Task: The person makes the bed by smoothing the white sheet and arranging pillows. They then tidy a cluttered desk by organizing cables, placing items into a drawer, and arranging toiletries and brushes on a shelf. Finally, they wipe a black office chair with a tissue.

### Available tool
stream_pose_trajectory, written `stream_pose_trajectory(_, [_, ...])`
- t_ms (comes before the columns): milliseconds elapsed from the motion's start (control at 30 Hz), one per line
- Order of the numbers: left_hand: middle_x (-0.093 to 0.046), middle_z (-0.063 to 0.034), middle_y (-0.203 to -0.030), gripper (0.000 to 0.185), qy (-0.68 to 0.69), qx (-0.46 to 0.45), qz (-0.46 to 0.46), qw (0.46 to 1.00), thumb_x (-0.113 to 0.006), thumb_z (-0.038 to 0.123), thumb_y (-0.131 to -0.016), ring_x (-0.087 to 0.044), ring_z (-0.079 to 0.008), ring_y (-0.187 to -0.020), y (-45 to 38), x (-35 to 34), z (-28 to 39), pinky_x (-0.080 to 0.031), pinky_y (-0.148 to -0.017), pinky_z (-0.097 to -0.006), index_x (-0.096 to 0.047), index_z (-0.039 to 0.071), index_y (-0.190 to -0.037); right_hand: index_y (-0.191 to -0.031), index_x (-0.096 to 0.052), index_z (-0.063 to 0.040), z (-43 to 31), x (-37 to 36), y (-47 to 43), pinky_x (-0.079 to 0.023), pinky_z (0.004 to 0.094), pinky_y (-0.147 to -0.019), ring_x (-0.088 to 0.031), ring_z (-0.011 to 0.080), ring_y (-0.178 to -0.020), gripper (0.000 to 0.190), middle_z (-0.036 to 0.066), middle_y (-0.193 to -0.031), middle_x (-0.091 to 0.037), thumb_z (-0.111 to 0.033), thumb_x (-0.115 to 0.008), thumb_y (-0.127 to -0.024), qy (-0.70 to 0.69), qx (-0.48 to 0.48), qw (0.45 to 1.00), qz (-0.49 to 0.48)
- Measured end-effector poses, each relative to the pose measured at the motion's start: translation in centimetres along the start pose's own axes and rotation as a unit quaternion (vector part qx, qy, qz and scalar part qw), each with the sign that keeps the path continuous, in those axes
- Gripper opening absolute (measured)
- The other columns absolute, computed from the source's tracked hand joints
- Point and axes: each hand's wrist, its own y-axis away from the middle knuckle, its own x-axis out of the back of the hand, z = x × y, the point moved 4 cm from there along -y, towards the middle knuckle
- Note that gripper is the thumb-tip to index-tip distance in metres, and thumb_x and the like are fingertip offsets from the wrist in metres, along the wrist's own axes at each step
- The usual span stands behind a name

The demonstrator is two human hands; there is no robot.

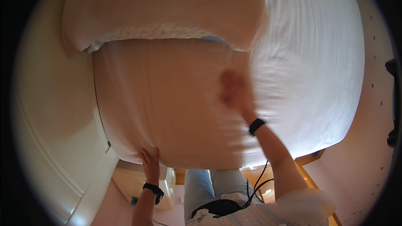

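A pale fitted sheet (176,100) covers a mattress in front of me, in shade on the left and brightly lit on the right. Soft creases run across it. At the mattress's near left edge, my left hand (150,161) rests on the sheet with its fingers apart. My right hand (235,91) is motion-blurred over the middle of the bed, right of centre; its finger pose and any contact with the sheet are unclear. Beyond both hands lies a pale bed cover or pillow (163,3), with a patterned fabric strip (157,32) showing under its near edge.
A white panelled surface (53,106) borders the bed on the left. A pale cabinet (166,188) stands below the near left edge. Wooden bed frame parts (311,158) show at the near right corner. Black cables (259,180) hang beside my legs. A pink wall (348,169) is at right.
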Motion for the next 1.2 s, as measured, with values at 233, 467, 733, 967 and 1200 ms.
stream_pose_trajectory(233, [-0.059,-0.0197,-0.094,0.039,0.243,0.015,-0.081,0.967,-0.067,0.023,-0.077,-0.063,-0.0280,-0.075,-4.2,8.7,-0.3,-0.052,-0.063,-0.0386,-0.056,0.011,-0.113,-0.124,-0.048,-0.008,-9.4,1.5,-2.3,-0.043,0.0374,-0.096,-0.050,0.0221,-0.114,0.039,0.009,-0.126,-0.051,-0.029,-0.053,-0.091,-0.602,-0.189,0.775,-0.030])
stream_pose_trajectory(467, [-0.053,-0.0029,-0.048,0.040,0.623,0.125,-0.214,0.742,-0.065,0.036,-0.082,-0.050,-0.0129,-0.040,-17.8,10.6,8.5,-0.038,-0.039,-0.0261,-0.058,0.004,-0.060,-0.128,-0.041,-0.006,3.5,4.6,-12.3,-0.047,0.0342,-0.089,-0.053,0.0196,-0.108,0.036,0.009,-0.123,-0.052,-0.024,-0.042,-0.096,-0.889,-0.306,0.259,0.221])
stream_pose_trajectory(733, [-0.052,-0.0042,-0.046,0.047,0.592,0.186,-0.271,0.736,-0.068,0.042,-0.079,-0.048,-0.0140,-0.037,-19.0,11.7,8.8,-0.034,-0.035,-0.0280,-0.057,0.004,-0.053,-0.128,-0.041,-0.004,4.7,7.8,-16.2,-0.045,0.0348,-0.090,-0.051,0.0210,-0.110,0.038,0.010,-0.125,-0.050,-0.022,-0.045,-0.095,-0.869,-0.228,0.403,0.176])
stream_pose_trajectory(967, [-0.052,-0.0048,-0.047,0.045,0.610,0.170,-0.276,0.723,-0.068,0.039,-0.080,-0.048,-0.0141,-0.038,-18.9,11.4,8.6,-0.035,-0.036,-0.0285,-0.057,0.003,-0.055,-0.128,-0.042,-0.003,7.3,7.0,-13.1,-0.044,0.0363,-0.091,-0.050,0.0229,-0.111,0.038,0.012,-0.125,-0.049,-0.021,-0.046,-0.094,-0.843,-0.255,0.425,0.211])
stream_pose_trajectory(1200, [-0.051,-0.0040,-0.045,0.053,0.604,0.133,-0.293,0.729,-0.064,0.047,-0.079,-0.049,-0.0135,-0.040,-18.4,11.3,8.5,-0.039,-0.042,-0.0287,-0.056,0.003,-0.050,-0.128,-0.042,-0.002,9.3,10.5,-12.3,-0.042,0.0378,-0.092,-0.049,0.0249,-0.112,0.039,0.013,-0.126,-0.049,-0.020,-0.047,-0.093,-0.741,-0.294,0.537,0.276])
